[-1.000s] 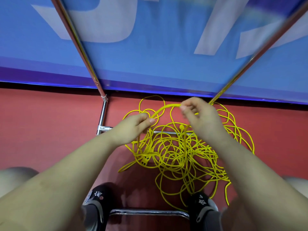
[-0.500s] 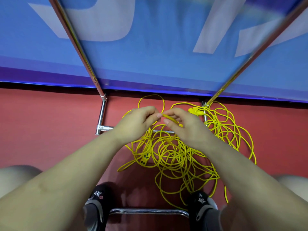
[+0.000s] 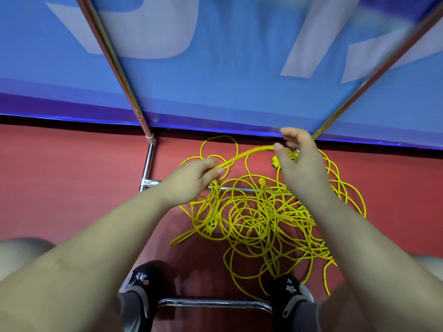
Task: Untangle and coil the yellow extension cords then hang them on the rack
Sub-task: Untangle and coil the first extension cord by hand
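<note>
both hands pinching one strand of cord [image 3: 244, 154], left hand [image 3: 191, 178] at 9 o'clock, right hand [image 3: 299, 164] at 3, tangle [image 3: 263, 219] at 6 o'clock under them

Smooth yellow plastic cords [image 3: 259, 219]; shiny chromed metal rack [image 3: 147, 164].

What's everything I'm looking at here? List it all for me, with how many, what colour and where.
extension cords: a tangled heap, number unclear, yellow, on the red floor between the feet and the banner.
socket block: one, yellow, at the heap's left edge.
rack: one, chrome tubes, standing over the heap.
banner: one, blue with pale shapes, behind the rack.
floor: red.
shoes: two, black, at the bottom edge.
left hand: pinches one end of a raised cord stretch.
right hand: pinches its other end.
</note>
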`<state>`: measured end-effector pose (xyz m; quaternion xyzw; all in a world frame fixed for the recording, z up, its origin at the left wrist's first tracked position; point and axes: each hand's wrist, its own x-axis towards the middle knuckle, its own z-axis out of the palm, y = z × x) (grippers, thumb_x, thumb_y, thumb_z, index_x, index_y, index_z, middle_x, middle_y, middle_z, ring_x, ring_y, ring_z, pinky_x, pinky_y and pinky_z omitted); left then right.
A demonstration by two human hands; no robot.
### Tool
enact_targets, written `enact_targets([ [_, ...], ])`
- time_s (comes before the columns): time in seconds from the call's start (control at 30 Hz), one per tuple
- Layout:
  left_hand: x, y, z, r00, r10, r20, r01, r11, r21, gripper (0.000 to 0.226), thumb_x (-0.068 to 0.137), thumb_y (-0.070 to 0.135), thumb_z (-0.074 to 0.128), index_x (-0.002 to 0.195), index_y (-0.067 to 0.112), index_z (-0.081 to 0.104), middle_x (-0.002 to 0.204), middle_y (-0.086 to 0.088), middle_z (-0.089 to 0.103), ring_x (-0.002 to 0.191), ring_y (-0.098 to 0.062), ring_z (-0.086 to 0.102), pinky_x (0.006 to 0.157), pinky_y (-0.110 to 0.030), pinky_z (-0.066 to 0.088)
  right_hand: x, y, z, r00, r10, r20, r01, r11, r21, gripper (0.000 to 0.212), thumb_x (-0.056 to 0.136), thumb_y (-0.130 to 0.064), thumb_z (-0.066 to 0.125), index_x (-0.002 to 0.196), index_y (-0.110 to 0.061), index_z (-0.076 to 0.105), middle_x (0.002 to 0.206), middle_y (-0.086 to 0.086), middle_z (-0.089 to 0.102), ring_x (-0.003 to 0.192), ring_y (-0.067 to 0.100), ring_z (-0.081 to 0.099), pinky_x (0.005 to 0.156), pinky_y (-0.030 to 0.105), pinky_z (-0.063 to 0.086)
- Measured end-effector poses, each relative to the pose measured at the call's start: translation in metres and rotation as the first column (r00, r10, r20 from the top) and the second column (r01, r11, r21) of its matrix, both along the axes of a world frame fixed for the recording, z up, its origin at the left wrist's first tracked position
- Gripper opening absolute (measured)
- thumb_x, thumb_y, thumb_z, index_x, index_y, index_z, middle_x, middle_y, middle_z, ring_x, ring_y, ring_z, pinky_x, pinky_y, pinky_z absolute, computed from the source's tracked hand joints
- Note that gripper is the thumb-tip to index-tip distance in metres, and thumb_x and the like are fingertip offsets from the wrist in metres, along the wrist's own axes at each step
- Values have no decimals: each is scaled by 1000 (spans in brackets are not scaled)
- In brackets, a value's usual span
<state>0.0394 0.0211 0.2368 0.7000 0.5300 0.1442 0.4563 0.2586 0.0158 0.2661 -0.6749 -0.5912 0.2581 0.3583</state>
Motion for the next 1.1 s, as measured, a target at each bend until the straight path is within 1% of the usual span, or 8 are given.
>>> enact_targets([
  [0.1,10,-2,9,998,-53,17,51,996,71,27,97,33,46,77,17,51,61,4,42,57,-9,38,58,-27,37,-12,-6,-1,968,250,39,-245,964,-100,28,92,-21,56,120,-17,58,115,-5,59,109,5,52,94,14,36],
  [0.23,15,-1,13,998,-5,66,-3,993,116,23,96,34,49,74,27,51,58,6,43,57,-8,38,56,-22,35,-21,-12,-9,944,327,-40,-327,914,-242,15,89,-21,61,103,-16,65,87,-11,61,88,7,59,85,23,47],
  [0.43,6,-4,0,993,40,112,-31,996,-85,32,98,35,44,78,10,50,67,3,54,67,-19,48,68,-41,46,-13,-8,-3,972,233,9,-231,967,-107,4,88,-19,61,90,-21,64,72,-18,56,66,-6,54,67,12,42],
  [0.6,0,1,-9,990,108,88,-97,987,-127,36,98,31,44,92,-4,51,77,-3,50,70,-13,44,63,-20,39,-3,0,2,995,4,-100,0,999,34,16,91,-17,56,80,-28,56,74,-10,61,76,15,63,72,16,47],
  [0.7,-4,2,-16,996,86,30,-81,988,-135,32,98,29,45,92,-2,52,80,-5,53,72,-15,47,64,-22,39,0,2,5,978,-108,-180,128,986,104,11,93,-16,54,86,-25,56,80,-1,63,81,22,66,74,30,51],
  [0.87,1,3,-6,992,75,103,-68,995,-77,28,99,23,45,75,10,47,69,-5,47,63,-14,41,59,-23,35,10,7,-2,967,-215,-138,227,971,73,5,94,-21,51,97,-18,54,89,6,63,80,17,61,71,27,46],
  [1.0,9,2,6,994,16,109,-14,1000,-19,28,99,22,44,72,19,47,61,6,49,56,-9,45,58,-23,40,3,1,-7,995,-92,38,91,996,13,49,93,-29,53,135,-8,40,134,10,48,124,19,45,106,30,34],
  [1.1,14,0,20,994,-13,108,9,999,46,27,99,24,43,73,18,47,60,6,50,56,-10,48,58,-26,41,-5,-5,-1,993,-7,121,-3,997,78,68,90,-38,46,146,-9,22,151,9,27,141,17,22,114,26,18],
])
